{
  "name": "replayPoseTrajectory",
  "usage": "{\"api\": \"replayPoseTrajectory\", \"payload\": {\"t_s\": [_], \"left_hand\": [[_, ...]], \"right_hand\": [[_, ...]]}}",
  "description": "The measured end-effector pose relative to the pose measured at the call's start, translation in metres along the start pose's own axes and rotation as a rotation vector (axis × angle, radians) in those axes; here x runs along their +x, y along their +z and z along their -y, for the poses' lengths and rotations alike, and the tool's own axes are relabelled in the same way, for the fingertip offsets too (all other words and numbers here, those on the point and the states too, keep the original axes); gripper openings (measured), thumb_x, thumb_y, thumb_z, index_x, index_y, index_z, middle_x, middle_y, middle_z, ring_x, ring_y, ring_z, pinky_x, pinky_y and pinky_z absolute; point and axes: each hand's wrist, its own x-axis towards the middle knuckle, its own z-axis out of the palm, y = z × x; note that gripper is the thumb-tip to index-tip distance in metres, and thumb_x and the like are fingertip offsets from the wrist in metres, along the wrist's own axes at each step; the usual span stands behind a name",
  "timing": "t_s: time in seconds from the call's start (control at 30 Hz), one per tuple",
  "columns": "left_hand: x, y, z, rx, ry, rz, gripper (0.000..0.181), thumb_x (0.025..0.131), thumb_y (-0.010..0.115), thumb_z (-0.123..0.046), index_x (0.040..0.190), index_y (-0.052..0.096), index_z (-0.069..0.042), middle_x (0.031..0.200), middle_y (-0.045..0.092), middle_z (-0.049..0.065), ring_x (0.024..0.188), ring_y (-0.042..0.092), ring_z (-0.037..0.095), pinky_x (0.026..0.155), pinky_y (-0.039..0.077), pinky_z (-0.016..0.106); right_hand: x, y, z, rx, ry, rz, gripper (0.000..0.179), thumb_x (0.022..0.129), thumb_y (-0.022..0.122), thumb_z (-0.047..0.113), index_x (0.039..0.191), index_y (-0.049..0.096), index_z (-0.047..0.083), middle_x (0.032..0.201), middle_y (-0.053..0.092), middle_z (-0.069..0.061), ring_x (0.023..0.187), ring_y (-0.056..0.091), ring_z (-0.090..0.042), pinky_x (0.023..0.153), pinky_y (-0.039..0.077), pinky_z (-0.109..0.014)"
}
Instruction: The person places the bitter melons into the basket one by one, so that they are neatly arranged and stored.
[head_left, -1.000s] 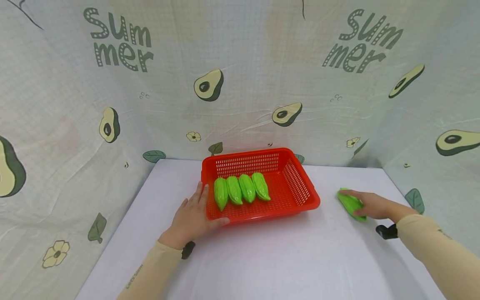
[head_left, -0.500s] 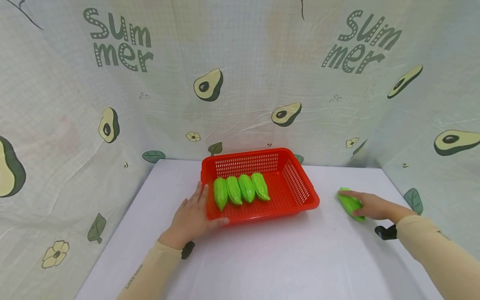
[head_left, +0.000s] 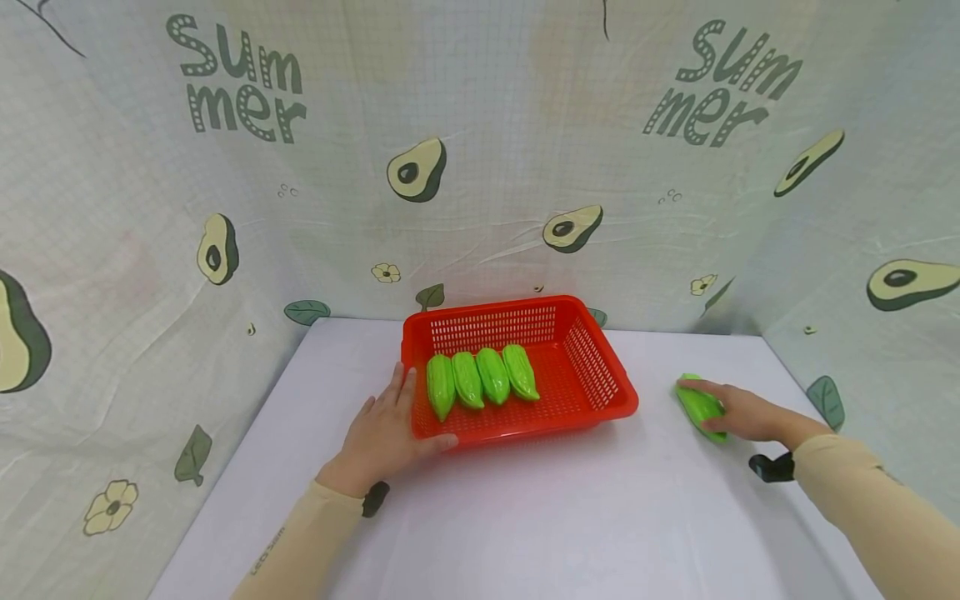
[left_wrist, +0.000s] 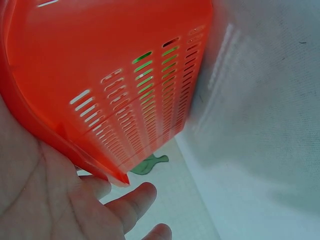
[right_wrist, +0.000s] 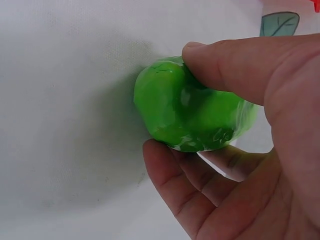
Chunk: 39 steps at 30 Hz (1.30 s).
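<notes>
A red plastic basket (head_left: 517, 425) with slotted walls stands on the white table. Several bright green bitter melons (head_left: 494, 377) lie side by side in its left half. My left hand (head_left: 382, 437) rests against the basket's front left corner, fingers straight along the left rim and thumb on the front rim. In the left wrist view its palm touches the basket's red wall (left_wrist: 125, 40). To the right of the basket, my right hand (head_left: 750, 412) grips a single bitter melon (right_wrist: 170, 105) lying on the table, thumb on one side and fingers on the other.
The white table (head_left: 525, 517) reaches back to a hanging cloth (head_left: 495, 100) printed with avocados and lettering. Cloth also borders the left and right sides. The right half of the basket shows its bare floor (head_left: 562, 379). A dark strap piece (head_left: 772, 467) sits under the right wrist.
The near end of the bitter melon under my right hand has shifted very slightly left. My left hand and the basket stay in place.
</notes>
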Motion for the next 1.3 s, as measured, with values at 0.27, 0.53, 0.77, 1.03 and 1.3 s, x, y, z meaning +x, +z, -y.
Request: {"api": "replayPoseTrajectory", "payload": {"t_s": [0.27, 0.53, 0.77, 1.03, 1.3], "left_hand": [[0.001, 0.000, -0.001, -0.003, 0.000, -0.005, 0.123, 0.062, 0.038, -0.089, 0.147, 0.011, -0.004, 0.153, 0.007, 0.014, 0.136, 0.019, 0.030, 0.102, 0.023, 0.057], [0.000, -0.001, -0.002, -0.024, -0.016, 0.002, 0.123, 0.062, 0.045, -0.086, 0.148, 0.011, -0.005, 0.153, 0.008, 0.014, 0.135, 0.019, 0.032, 0.102, 0.023, 0.058], [0.001, -0.001, -0.001, -0.018, -0.022, 0.010, 0.125, 0.059, 0.041, -0.089, 0.148, 0.011, -0.006, 0.153, 0.008, 0.014, 0.135, 0.020, 0.032, 0.102, 0.023, 0.058], [0.000, -0.002, 0.000, -0.014, -0.013, 0.003, 0.123, 0.062, 0.044, -0.086, 0.148, 0.011, -0.005, 0.152, 0.008, 0.015, 0.135, 0.021, 0.032, 0.102, 0.023, 0.058], [-0.001, -0.002, 0.000, -0.024, -0.008, -0.004, 0.124, 0.061, 0.041, -0.088, 0.148, 0.011, -0.005, 0.152, 0.008, 0.015, 0.134, 0.023, 0.033, 0.102, 0.023, 0.058]], "right_hand": [[0.001, -0.002, -0.004, 0.010, -0.005, -0.021, 0.073, 0.083, 0.069, 0.026, 0.144, 0.031, 0.018, 0.139, 0.029, -0.027, 0.114, 0.034, -0.046, 0.086, 0.032, -0.068], [-0.007, -0.022, 0.008, 0.011, -0.043, -0.074, 0.075, 0.082, 0.070, 0.025, 0.145, 0.029, 0.019, 0.131, 0.036, -0.026, 0.101, 0.042, -0.037, 0.076, 0.047, -0.051], [-0.009, -0.051, 0.025, 0.003, -0.075, -0.094, 0.077, 0.081, 0.072, 0.028, 0.144, 0.030, 0.019, 0.121, 0.043, -0.022, 0.091, 0.047, -0.030, 0.062, 0.047, -0.034], [-0.001, -0.093, 0.074, 0.043, -0.112, -0.111, 0.073, 0.082, 0.071, 0.022, 0.143, 0.032, 0.024, 0.119, 0.042, -0.018, 0.093, 0.048, -0.034, 0.064, 0.049, -0.036], [0.021, -0.115, 0.136, 0.084, -0.150, -0.065, 0.071, 0.084, 0.069, 0.023, 0.143, 0.032, 0.029, 0.118, 0.046, -0.015, 0.093, 0.056, -0.032, 0.067, 0.052, -0.037]]}}
